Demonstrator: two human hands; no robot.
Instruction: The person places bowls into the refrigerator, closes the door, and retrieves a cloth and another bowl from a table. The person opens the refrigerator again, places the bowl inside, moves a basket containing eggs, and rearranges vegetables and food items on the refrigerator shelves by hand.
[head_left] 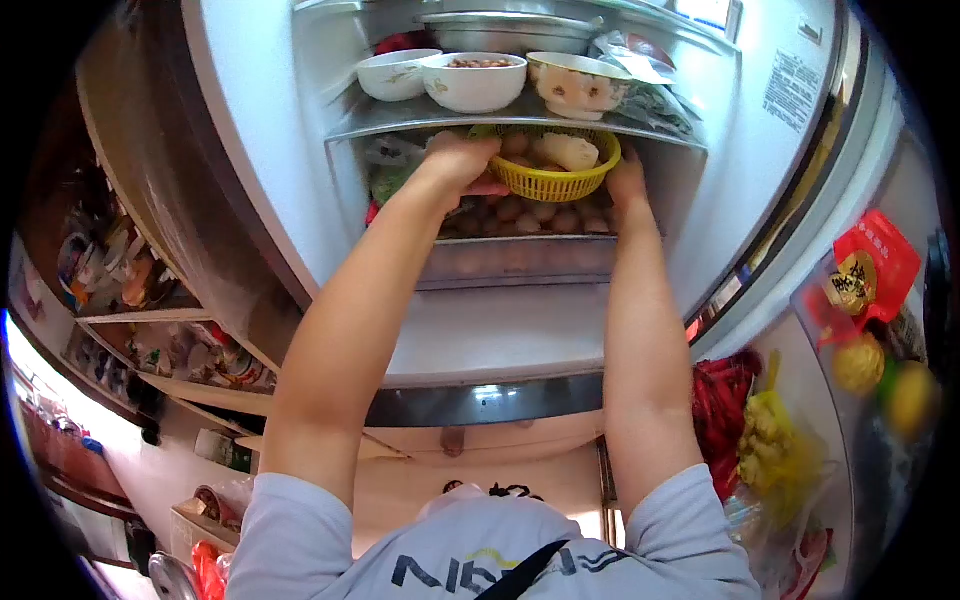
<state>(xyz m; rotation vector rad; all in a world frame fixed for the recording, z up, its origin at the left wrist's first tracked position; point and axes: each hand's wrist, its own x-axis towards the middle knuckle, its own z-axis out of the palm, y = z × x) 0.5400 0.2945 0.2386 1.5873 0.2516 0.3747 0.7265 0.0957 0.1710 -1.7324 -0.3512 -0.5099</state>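
A yellow plastic basket [552, 184] is held between my two hands inside the open fridge, just under a glass shelf. In it lie a pale, peeled-looking piece of food [568, 152] and some brownish round items. My left hand [462, 165] grips the basket's left rim, with the thumb on top and fingers beneath. My right hand [627, 178] is closed on the right side; its fingers are partly hidden behind the rim. Below the basket, many eggs [540, 213] fill a clear drawer [515, 262].
On the shelf above stand a white bowl [474, 85] of small brown bits, another white bowl [390, 78], a patterned bowl [575, 88] and a metal pot [508, 36]. Bagged greens [390, 180] sit left of the basket. The fridge door [770, 130] stands at right.
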